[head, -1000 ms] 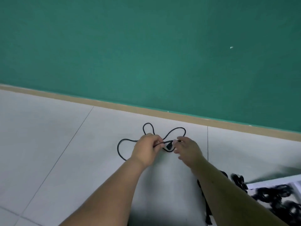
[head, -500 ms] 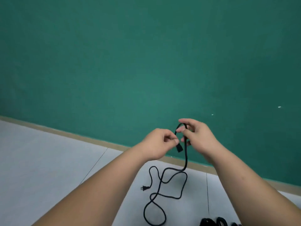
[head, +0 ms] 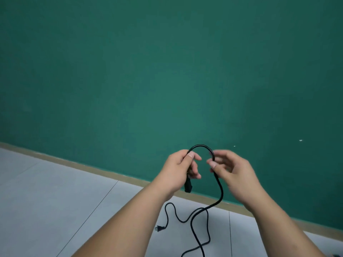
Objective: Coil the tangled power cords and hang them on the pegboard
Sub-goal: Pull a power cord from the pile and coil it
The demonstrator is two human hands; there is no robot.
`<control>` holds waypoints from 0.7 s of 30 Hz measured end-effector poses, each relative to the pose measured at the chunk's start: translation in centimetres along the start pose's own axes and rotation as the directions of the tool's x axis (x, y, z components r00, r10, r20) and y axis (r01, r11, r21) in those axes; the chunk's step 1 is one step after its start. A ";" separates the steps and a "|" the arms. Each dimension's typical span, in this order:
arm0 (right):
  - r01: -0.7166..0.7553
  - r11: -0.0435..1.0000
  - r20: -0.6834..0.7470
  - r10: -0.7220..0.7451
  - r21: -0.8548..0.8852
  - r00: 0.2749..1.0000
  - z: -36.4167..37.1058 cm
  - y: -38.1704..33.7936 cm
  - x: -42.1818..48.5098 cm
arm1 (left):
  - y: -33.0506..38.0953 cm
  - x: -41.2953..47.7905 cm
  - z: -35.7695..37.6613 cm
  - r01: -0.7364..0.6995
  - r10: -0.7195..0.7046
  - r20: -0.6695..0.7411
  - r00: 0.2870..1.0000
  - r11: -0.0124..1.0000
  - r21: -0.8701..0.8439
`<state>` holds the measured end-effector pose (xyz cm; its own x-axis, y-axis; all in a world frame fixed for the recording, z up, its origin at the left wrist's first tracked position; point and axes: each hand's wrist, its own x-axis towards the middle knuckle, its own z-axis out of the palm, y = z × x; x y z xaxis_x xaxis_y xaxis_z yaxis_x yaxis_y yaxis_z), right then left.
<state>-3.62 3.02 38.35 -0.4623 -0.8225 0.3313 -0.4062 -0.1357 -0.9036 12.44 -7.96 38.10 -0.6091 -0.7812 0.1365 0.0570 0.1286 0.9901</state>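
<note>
A black power cord (head: 220, 193) arches between my two raised hands in front of the green wall. My left hand (head: 178, 171) grips the cord near its connector end, and the black connector (head: 188, 186) hangs below that fist. My right hand (head: 230, 169) pinches the cord on the other side of the arch with thumb and fingertips. From there the cord drops in loose loops to the floor, ending in a two-pin plug (head: 159, 228). No pegboard is in view.
A green wall (head: 167, 71) fills most of the view, with a tan skirting strip (head: 74, 165) along its base. Light grey floor tiles (head: 55, 210) lie below.
Both hands lifted the cord off the floor to chest height. They have since moved apart, opening a wider arch of cord between them, and the view has tilted up toward the wall.
</note>
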 end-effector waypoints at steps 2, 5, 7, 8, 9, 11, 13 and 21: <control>-0.043 0.995 0.005 0.043 -0.092 0.999 0.3 1.1 0.0 | -0.1 0.4 0.1 0.030 -0.033 -0.024 0.999 0.994 -0.105; -0.094 0.992 0.015 0.093 0.083 0.996 1.4 1.3 0.4 | -0.7 0.9 0.6 0.070 -0.082 -0.078 0.994 0.988 -0.141; -0.069 0.994 0.012 0.069 0.085 0.998 2.4 1.4 0.7 | -1.0 1.0 1.1 0.113 -0.126 -0.063 0.990 0.977 -0.183; -0.035 0.999 -0.014 0.035 -0.006 0.999 2.8 1.6 0.8 | -1.2 1.1 1.4 0.140 -0.151 -0.040 0.988 0.968 -0.208; 0.004 0.991 -0.056 -0.011 -0.134 0.998 3.2 1.9 0.9 | -1.5 1.3 1.5 0.161 -0.168 -0.016 0.986 0.963 -0.214; 0.091 0.902 -0.119 -0.155 -0.422 0.981 3.6 2.3 1.1 | -2.2 1.8 1.3 0.187 -0.186 0.016 0.982 0.970 -0.154; 0.163 0.760 -0.086 -0.277 -0.629 0.957 4.1 3.0 1.5 | -2.7 2.3 0.9 0.205 -0.202 0.046 0.978 0.974 -0.094; -0.037 0.995 0.096 0.045 -0.089 0.994 4.2 4.4 3.4 | -3.2 4.2 0.3 0.162 -0.158 0.111 0.981 0.986 -0.035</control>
<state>-3.63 -2.71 34.35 -0.4020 -0.8772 0.2625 -0.4573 -0.0561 -0.8875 9.48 -11.44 35.52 -0.6945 -0.7190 -0.0259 -0.0152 -0.0213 0.9997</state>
